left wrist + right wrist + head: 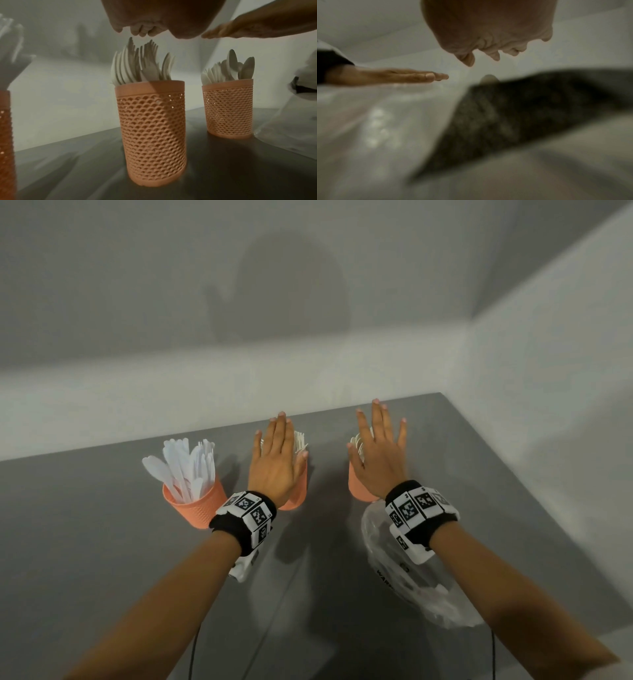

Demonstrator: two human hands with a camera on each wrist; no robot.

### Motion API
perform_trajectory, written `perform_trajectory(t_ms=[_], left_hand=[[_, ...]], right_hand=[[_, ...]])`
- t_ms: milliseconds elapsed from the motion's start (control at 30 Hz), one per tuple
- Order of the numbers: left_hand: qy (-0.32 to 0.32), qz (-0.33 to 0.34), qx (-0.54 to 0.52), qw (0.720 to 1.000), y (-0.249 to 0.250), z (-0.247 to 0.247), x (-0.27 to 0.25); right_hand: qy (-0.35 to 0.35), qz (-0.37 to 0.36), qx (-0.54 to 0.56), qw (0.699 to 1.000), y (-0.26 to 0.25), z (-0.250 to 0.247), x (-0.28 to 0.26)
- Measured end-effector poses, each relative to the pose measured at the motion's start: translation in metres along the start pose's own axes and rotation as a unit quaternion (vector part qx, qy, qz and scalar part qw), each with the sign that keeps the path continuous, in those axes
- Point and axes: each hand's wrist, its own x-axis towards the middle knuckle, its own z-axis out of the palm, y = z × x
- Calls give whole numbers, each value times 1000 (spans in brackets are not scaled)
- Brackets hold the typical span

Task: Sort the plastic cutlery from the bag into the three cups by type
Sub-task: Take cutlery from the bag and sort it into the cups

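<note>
Three orange mesh cups stand in a row on the grey table (pixel 102 542). The left cup (pixel 195 505) holds white knives (pixel 181 467). The middle cup (pixel 152 132) is packed with forks (pixel 140 65), and the right cup (pixel 228 108) with spoons (pixel 229 69). My left hand (pixel 277 460) hovers flat above the middle cup, fingers straight, holding nothing. My right hand (pixel 380 453) hovers flat above the right cup (pixel 359 486) with fingers spread, also holding nothing. The clear plastic bag (pixel 411 587) lies crumpled under my right forearm. The right wrist view is blurred.
A white wall runs just behind the cups, and a second wall meets it at the right. The table's right edge passes close to the bag. Thin cables hang from both wristbands toward the table's near edge.
</note>
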Motion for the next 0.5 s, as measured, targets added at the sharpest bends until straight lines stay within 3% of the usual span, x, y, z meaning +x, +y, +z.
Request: perform_trajectory(t_ms=[100,267,500], left_hand=[[-63,-11,28,998,0,6,3],[-56,-34,6,998,3,1,4],[-99,-18,-28,995,3,-6,11]], right_hand=[[-91,47,-27,994,10,11,-2],[-90,77,-13,993,3,9,2],[-131,99,-22,986,-3,6,2]])
